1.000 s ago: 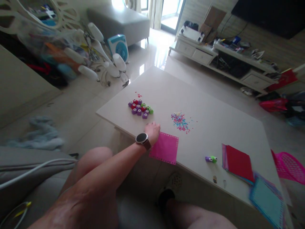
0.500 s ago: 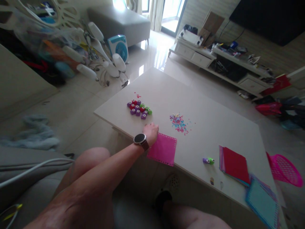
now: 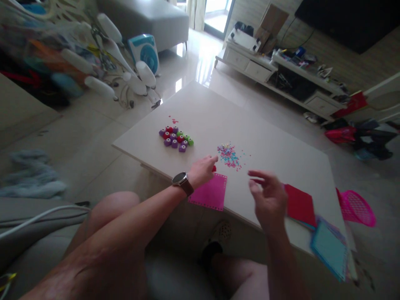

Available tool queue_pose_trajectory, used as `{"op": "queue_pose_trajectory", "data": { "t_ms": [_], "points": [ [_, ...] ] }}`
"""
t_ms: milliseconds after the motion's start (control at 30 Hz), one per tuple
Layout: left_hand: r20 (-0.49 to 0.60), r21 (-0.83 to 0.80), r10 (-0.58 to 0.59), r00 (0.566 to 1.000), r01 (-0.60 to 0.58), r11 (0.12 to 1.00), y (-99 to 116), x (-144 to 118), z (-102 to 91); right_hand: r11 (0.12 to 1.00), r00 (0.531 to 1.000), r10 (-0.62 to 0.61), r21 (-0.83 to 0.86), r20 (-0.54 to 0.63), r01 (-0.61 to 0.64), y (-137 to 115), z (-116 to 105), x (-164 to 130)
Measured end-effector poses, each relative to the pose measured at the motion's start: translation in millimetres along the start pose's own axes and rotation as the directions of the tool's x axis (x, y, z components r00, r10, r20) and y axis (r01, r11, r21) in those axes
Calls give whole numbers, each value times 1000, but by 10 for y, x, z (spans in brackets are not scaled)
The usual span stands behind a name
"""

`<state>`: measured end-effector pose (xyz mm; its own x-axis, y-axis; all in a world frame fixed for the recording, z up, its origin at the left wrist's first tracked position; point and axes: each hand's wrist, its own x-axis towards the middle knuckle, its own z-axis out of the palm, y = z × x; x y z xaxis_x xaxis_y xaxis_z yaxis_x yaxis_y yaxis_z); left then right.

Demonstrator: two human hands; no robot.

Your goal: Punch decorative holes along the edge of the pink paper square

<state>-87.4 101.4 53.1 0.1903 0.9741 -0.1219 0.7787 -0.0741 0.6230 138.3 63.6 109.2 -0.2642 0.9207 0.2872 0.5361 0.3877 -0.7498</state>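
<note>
Two hands at work — left hand pinches a small red piece above pink sheet; right hand open

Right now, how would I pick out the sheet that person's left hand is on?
Start at the big pale table and find its near edge, by the person's knees. There the left hand, with a watch on its wrist, rests at the corner of a pink sheet. It lies alone and has dotted holes along its edges, unlike the red and blue paper stack further right.

Home living room — sofa, TV cabinet.
</note>
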Motion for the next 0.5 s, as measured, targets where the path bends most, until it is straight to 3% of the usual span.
{"op": "queue_pose_trajectory", "data": {
  "t_ms": [67, 133, 200, 367, 500],
  "points": [
    [-18, -97, 73, 997, -74, 993, 75, 15, 88, 996, 992, 72, -57, 99, -66, 186, 97, -39],
    [-35, -148, 141, 989, -144, 978, 146, 15, 150, 988, 953, 143, -88, 266, -123, 349, 195, -30],
    [-37, -176, 194, 980, -197, 964, 201, 5, 183, 980, 915, 195, -38, 354, -194, 451, 269, 6],
    [-25, -245, 285, 958, -283, 927, 262, -32, 227, 940, 899, 218, 166, 379, -297, 472, 343, 62],
    [-38, -301, 344, 938, -339, 891, 264, -64, 285, 928, 905, 263, 170, 333, -332, 475, 362, 63]
  ]
}}
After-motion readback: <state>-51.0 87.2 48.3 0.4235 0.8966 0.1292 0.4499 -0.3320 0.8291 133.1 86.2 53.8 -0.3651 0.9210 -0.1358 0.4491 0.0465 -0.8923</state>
